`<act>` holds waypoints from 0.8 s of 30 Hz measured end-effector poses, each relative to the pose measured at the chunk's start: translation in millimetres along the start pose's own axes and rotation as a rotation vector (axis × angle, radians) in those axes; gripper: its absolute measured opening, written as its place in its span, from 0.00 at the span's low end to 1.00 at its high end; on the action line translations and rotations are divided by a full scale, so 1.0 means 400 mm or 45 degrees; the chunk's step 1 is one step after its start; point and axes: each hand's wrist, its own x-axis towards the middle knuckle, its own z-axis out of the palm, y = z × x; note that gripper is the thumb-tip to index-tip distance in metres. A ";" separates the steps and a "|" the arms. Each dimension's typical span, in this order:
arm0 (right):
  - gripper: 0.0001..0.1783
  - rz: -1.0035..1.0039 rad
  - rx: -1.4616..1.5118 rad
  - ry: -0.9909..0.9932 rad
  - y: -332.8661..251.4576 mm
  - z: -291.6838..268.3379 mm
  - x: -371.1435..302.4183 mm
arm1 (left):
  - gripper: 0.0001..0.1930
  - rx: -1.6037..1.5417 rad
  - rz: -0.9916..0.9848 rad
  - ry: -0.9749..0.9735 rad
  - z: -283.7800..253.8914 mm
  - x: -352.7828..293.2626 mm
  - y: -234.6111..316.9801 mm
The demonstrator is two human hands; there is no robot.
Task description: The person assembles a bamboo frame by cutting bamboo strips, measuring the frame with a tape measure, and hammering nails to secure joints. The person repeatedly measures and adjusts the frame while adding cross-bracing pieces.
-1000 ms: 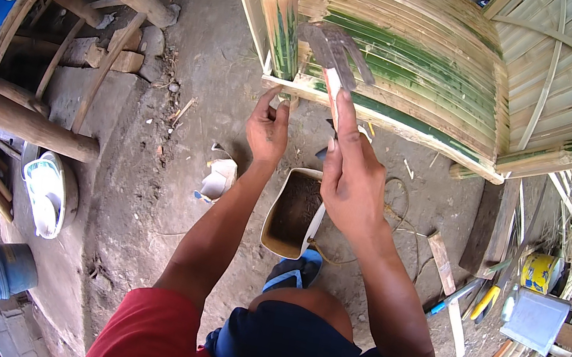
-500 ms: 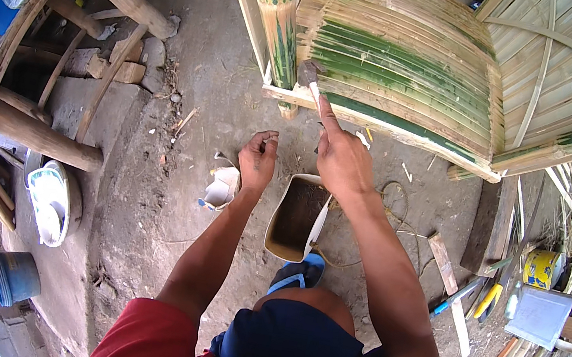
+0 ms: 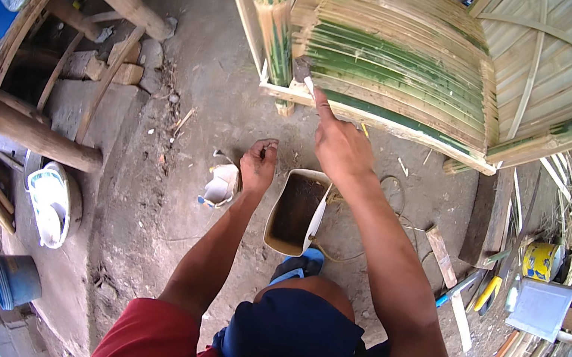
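Observation:
My right hand (image 3: pixel 343 150) is closed round a tool with a pale handle and a dark, broad end (image 3: pixel 303 69), its index finger stretched along the handle. That dark end is at the near left corner of a bamboo-slat piece (image 3: pixel 388 63), beside its green bamboo post (image 3: pixel 276 33). Whether the end touches the slats I cannot tell. Lower and to the left, my left hand (image 3: pixel 258 166) hovers over the ground with curled, pinched fingers; anything between them is too small to make out. Between my forearms stands an open pale container (image 3: pixel 272 214), brown inside.
A torn white container (image 3: pixel 221 184) lies left of my left hand. At right are a wood strip (image 3: pixel 443 258), a yellow-handled tool (image 3: pixel 488 294) and a yellow can (image 3: pixel 543 261). A wooden frame (image 3: pixel 43 138), a basin (image 3: pixel 73 207) and a blue bucket (image 3: pixel 13 280) stand at left.
The bamboo piece and my right hand with the tool sit slightly farther left in view. My left hand is slightly lower in view, its fingers still pinched.

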 end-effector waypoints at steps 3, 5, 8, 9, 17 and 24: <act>0.35 0.016 -0.050 -0.036 0.046 -0.021 -0.016 | 0.11 0.000 0.012 -0.029 -0.004 -0.026 0.028; 0.35 0.127 -0.045 0.014 0.114 -0.031 -0.063 | 0.11 -0.068 0.094 -0.078 0.009 -0.023 0.061; 0.24 0.370 0.070 0.053 0.290 -0.038 -0.219 | 0.10 -0.038 0.149 -0.202 0.050 -0.028 0.118; 0.22 0.439 0.106 0.035 0.358 -0.032 -0.283 | 0.10 -0.089 0.131 -0.257 0.076 -0.033 0.139; 0.18 1.028 -0.139 -0.307 0.724 -0.020 -0.720 | 0.11 -0.190 0.258 -0.673 0.301 -0.148 0.337; 0.20 0.867 -0.073 -0.480 0.828 0.047 -0.874 | 0.11 0.098 0.246 -1.094 0.478 -0.273 0.384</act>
